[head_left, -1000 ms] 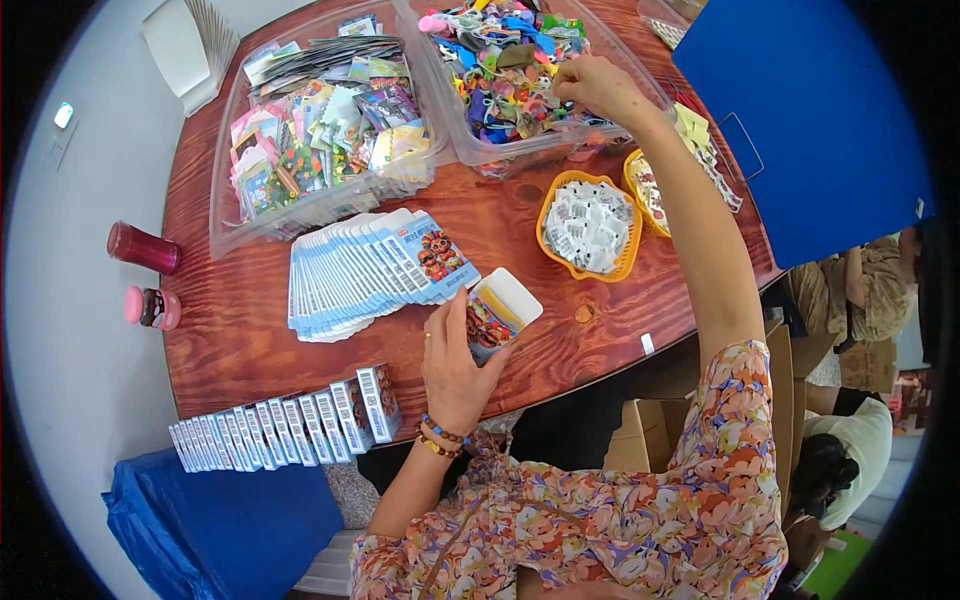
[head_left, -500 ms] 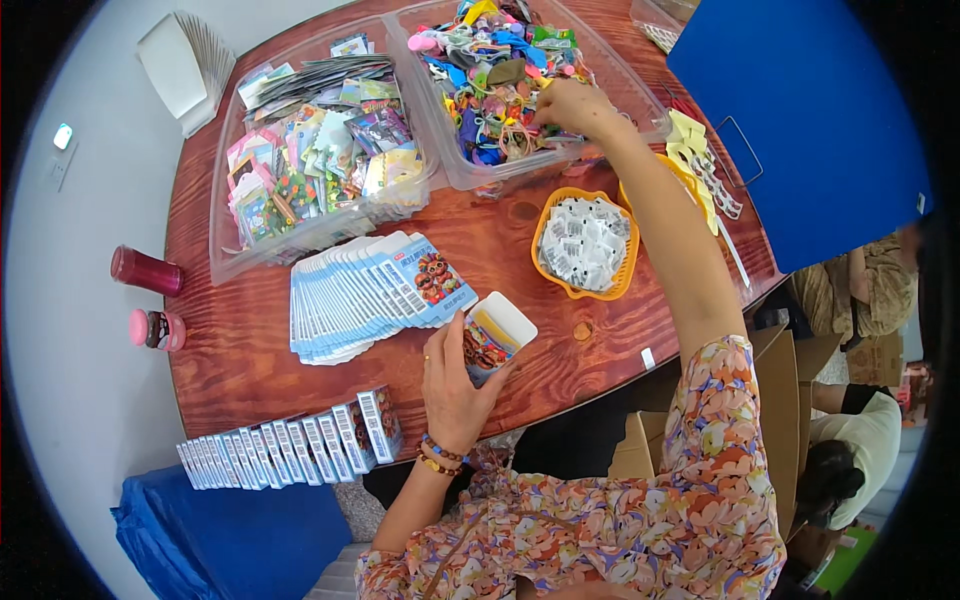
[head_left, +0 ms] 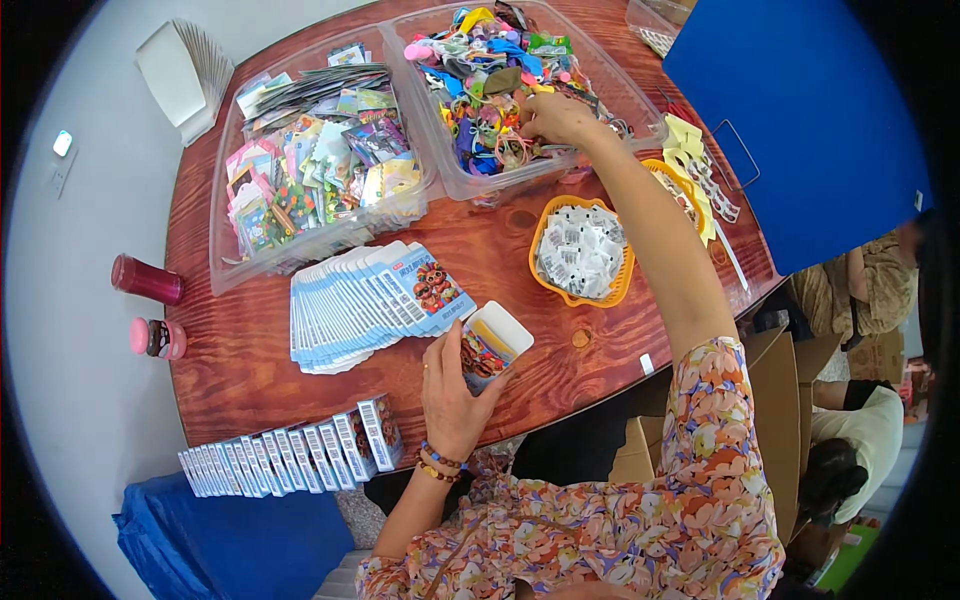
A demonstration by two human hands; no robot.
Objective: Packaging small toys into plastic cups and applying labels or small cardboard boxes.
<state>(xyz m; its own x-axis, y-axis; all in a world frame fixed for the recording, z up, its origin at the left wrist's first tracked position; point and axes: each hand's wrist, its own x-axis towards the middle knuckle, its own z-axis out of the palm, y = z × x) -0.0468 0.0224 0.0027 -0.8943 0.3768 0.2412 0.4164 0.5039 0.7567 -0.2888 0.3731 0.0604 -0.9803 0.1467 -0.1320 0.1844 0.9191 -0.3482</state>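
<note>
My left hand (head_left: 457,400) is closed around a small printed cardboard box (head_left: 484,356), its white flap standing up and something yellow showing at its mouth. Reaching over the table, my right hand (head_left: 560,120) is down among colourful small toys and trinkets (head_left: 485,110) in a clear plastic bin (head_left: 455,185). Its fingers are curled together; what they grip, if anything, is hidden. Left of the held box lies a fanned stack of flat blue-and-white boxes (head_left: 370,305). A row of filled-out boxes (head_left: 290,458) stands along the near left table edge.
A second clear bin (head_left: 225,270) holds cards and packets. An orange basket (head_left: 572,298) contains small white packets; another orange basket (head_left: 690,185) sits partly behind my right forearm. A red jar (head_left: 147,279) and a pink-lidded jar (head_left: 158,338) stand left. People sit at far right.
My right hand has shifted slightly left and nearer within the trinket bin. My left hand keeps hold of the box, which sits slightly lower in view.
</note>
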